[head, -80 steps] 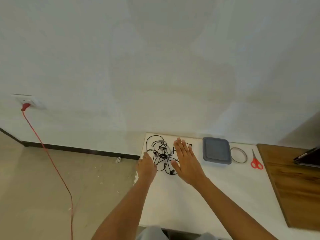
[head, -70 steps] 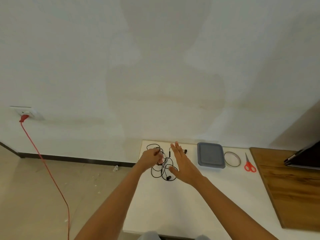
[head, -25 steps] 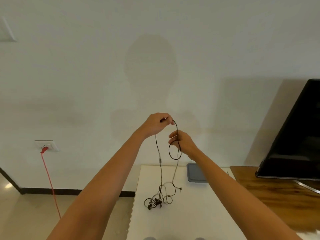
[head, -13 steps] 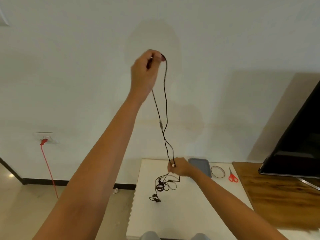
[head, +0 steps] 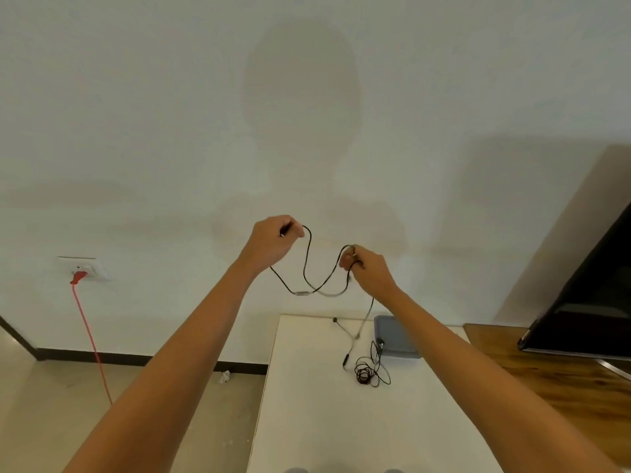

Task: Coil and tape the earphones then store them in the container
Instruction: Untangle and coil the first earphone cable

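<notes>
Since half a second ago, the left hand [head: 271, 242] has been lowered from overhead and the right hand [head: 368, 273] raised off the table [head: 307, 421]; both are now pinched on the earphones [head: 301, 293]. The held stretch sags left-to-right between the hands, and the tail is hung roughly straight down to a tangle [head: 367, 373] lying on the table just beside the container [head: 392, 332]. Risk: that tangle could be pulled into a knot once coiling is started, or the thin cable slipped from a pinch.

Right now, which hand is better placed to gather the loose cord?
Probably the right hand: the earphone cord trails from it down to the table, while the left hand only pinches the raised part.
</notes>
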Available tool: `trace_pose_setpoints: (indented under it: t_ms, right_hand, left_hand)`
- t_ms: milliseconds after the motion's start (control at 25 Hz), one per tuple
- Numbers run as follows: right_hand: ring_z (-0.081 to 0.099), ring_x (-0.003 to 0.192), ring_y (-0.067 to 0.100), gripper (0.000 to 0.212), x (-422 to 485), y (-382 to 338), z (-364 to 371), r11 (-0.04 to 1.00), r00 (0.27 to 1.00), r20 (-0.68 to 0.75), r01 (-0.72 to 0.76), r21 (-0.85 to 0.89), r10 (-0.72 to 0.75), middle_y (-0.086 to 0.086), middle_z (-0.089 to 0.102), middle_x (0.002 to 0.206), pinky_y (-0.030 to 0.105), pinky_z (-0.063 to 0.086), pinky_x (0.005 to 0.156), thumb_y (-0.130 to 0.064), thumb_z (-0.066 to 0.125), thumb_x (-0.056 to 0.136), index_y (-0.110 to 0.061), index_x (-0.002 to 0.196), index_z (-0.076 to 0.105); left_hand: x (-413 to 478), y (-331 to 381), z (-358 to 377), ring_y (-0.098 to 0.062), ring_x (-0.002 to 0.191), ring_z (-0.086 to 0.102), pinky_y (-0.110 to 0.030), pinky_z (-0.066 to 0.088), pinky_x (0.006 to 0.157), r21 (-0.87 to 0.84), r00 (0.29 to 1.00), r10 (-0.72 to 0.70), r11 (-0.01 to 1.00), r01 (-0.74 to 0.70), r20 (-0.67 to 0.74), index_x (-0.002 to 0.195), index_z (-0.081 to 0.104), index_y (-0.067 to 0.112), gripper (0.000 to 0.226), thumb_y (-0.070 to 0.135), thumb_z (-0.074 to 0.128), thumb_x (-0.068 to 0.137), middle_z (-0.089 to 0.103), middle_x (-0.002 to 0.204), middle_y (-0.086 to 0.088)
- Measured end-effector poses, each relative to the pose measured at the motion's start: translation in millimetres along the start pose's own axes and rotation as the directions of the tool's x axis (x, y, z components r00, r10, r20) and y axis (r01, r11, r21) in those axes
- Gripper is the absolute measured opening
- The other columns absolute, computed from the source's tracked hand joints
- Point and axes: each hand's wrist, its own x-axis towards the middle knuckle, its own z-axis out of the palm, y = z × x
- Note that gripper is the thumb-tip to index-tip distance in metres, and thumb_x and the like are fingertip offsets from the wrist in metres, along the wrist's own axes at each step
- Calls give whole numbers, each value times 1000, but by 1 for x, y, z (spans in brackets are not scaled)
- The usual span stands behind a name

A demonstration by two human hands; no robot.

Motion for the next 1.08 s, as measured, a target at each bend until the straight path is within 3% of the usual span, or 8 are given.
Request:
trace_pose_setpoints:
  t_ms: [120,280,480,640,760,840,960,1080]
  right_hand:
    - [66,62,17,24,3,-1,0,980,984,4,-175,97,176,15,67,86,27,54,57,9,42,87,-5,84,62]
    - [62,49,-2,15,11,-21,-12,984,988,18,-152,97,151,7,71,78,12,48,45,-13,51,95,-9,90,65]
    - [60,50,4,22,7,-40,-34,975,974,172,-171,140,146,4,71,73,17,51,53,-21,50,96,-10,92,68]
    - [58,58,9,24,-14,-45,-42,992,971,235,-59,109,32,-1,66,70,21,51,62,-20,49,97,-13,94,72]
    - [62,75,8,27,-36,-55,-50,993,921,371,99,63,-115,-2,67,79,22,54,77,-3,46,94,-16,98,70]
    - [65,86,11,43,-50,-61,-55,983,874,462,182,-17,-154,1,69,87,27,54,87,11,39,85,-15,101,69]
    - [62,96,20,44,-64,-67,-61,956,901,375,274,-107,-217,7,69,96,38,51,90,13,33,86,-14,104,62]
    - [61,93,18,27,-80,-72,-69,935,941,125,331,-129,-315,5,65,92,30,49,89,-5,33,100,-18,116,50]
  left_hand:
    - [-3,-13,14,9,49,49,-4,36,50,27,993,-56,998,53,104,83,69,19,22,20,51,95,57,70,21]
    - [-8,-24,30,-10,72,58,-19,43,63,57,980,-88,995,79,176,90,70,14,23,27,51,95,65,84,11]
    - [-12,-22,29,-7,64,59,-18,44,56,-49,978,-158,985,166,135,82,66,11,41,50,56,89,65,71,9]
    - [-26,-3,31,-16,72,73,-31,60,60,-151,898,-283,925,349,337,107,61,9,61,63,63,77,68,99,-5]
    - [-37,13,34,-17,112,59,-30,48,89,-25,943,-71,996,84,325,141,35,26,81,52,73,75,46,139,-1]
    - [-46,27,34,-14,131,43,-28,37,100,-50,904,47,998,-29,425,145,30,34,86,41,78,73,41,147,4]
    - [-61,41,41,-18,105,65,-36,51,96,-176,836,1,978,115,549,122,53,22,41,25,69,85,68,112,-4]
    - [-77,48,46,-12,72,66,-32,59,78,-188,838,-60,963,191,543,105,62,13,15,14,50,96,69,83,-3]
